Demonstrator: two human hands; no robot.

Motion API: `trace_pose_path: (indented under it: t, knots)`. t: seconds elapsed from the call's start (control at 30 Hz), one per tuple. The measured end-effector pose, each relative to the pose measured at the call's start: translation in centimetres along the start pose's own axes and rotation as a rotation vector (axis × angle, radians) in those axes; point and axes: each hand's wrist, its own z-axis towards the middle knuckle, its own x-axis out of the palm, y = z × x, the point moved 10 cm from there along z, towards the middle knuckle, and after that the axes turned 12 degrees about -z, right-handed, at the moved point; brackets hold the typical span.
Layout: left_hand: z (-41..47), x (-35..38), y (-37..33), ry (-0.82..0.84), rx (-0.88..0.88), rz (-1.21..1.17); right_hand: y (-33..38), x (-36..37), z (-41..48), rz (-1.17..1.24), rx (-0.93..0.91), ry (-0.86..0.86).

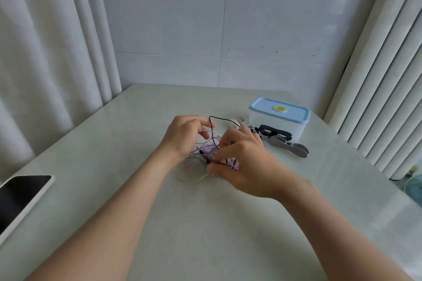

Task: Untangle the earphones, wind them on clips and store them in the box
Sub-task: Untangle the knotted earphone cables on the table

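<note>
At frame centre the left hand (pixel 182 137) curls its fingers round loops of the earphones (pixel 209 151). The right hand (pixel 242 162) pinches strands of the same knot, low over the table (pixel 159 223). The cords look light, limp and quick to snag, so a plug or bud end is probably the best hold. The clips (pixel 290 147) and the lidded box (pixel 278 118) sit to the right.

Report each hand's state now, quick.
Left hand: fingers curled round strands of the tangled purple, white and black earphone cables.
Right hand: pinching the same tangle.
</note>
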Motion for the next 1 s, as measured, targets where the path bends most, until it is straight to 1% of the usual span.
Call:
trace_pose_path:
  t: [0.07,0.17,0.23,0.33,0.43,0.47,0.57,0.67,0.73,0.77,0.83,0.93,1.0]
  knots:
    - [0.1,-0.3,0.1,-0.031,0.003,0.017,-0.9,-1.2,0.2,0.156,0.075,-0.070]
    - [0.2,-1.3,0.0,-0.122,0.043,0.041,-2.9,-2.6,0.2,0.388,0.235,-0.192]
    - [0.2,-1.9,-0.1,-0.158,0.086,0.068,-3.9,-3.0,-0.1,0.486,0.308,-0.272]
    - [-0.2,-1.7,-1.3,-0.144,0.148,0.154,-4.8,-3.6,-0.5,0.614,0.371,-0.363]
    - [-0.7,-0.9,-2.2,-0.059,0.170,0.203,-5.5,-3.5,-0.8,0.762,0.443,-0.385]
    - [-0.7,-0.6,-2.3,-0.027,0.191,0.263,-5.5,-3.5,-0.8,0.766,0.444,-0.380]
    - [-0.8,0.1,-1.9,0.054,0.256,0.483,-5.2,-2.9,-0.7,0.660,0.444,-0.326]
    - [-0.8,1.1,-0.7,0.188,0.207,0.576,-6.4,-2.3,-0.9,0.604,0.528,-0.326]
    - [-0.9,1.3,-0.5,0.226,0.241,0.631,-7.0,-1.9,-1.1,0.651,0.572,-0.339]
    - [-0.9,1.5,-0.6,0.245,0.268,0.632,-7.1,-1.9,-1.2,0.680,0.587,-0.354]
    - [-0.9,1.4,-0.4,0.258,0.259,0.585,-7.4,-1.9,-1.4,0.752,0.616,-0.397]
    - [-0.9,0.7,-0.7,0.187,0.249,0.521,-7.9,-1.8,-1.8,0.884,0.668,-0.445]
    - [-0.9,0.4,-1.0,0.154,0.254,0.486,-7.8,-1.9,-1.8,0.898,0.652,-0.428]
